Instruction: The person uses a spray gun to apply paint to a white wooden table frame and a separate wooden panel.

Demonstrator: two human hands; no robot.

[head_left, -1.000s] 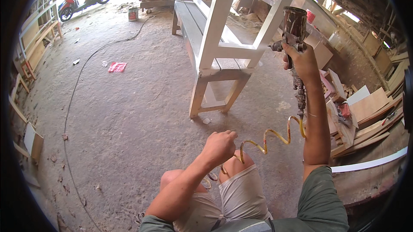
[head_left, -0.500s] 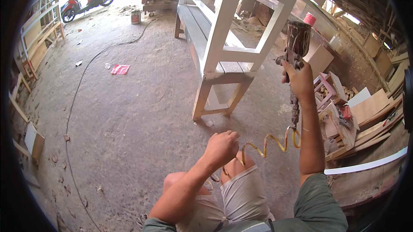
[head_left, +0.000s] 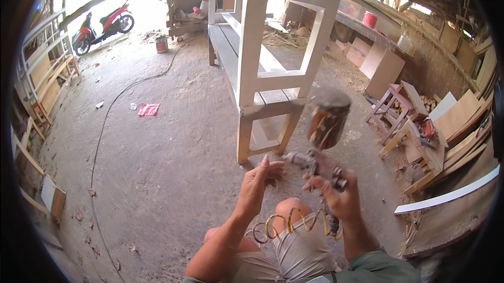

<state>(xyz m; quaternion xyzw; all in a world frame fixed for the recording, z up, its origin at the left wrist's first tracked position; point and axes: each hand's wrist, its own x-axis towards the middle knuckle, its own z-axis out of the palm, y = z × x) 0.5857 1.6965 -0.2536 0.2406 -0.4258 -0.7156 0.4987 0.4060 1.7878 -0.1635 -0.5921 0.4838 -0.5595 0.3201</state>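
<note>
My right hand (head_left: pixel 341 196) is wrapped round the handle of a paint spray gun (head_left: pixel 315 165), held over my knees with its nozzle pointing left. A stained cup (head_left: pixel 329 118) sits on top of the gun, slightly blurred. A coiled yellow hose (head_left: pixel 294 220) hangs from the handle and loops across my lap. Just left of the nozzle is my left hand (head_left: pixel 257 183), empty, with thumb and fingers apart; I cannot tell whether a fingertip touches the nozzle. Ahead stands a wooden bench (head_left: pixel 249 73) with white-painted frame and greyish seat slats.
A long dark hose (head_left: pixel 97 152) runs along the floor at left, near a red wrapper (head_left: pixel 149 109). A paint can (head_left: pixel 161 45) and a red motorbike (head_left: pixel 105 27) stand farther back. Small stools (head_left: pixel 391 110), boards (head_left: pixel 462 120) and a white strip (head_left: pixel 446 194) lie at right.
My right hand has brought the spray gun down and left, toward my left hand. My left hand has uncurled from a closed shape and risen slightly leftward. The view has shifted a little.
</note>
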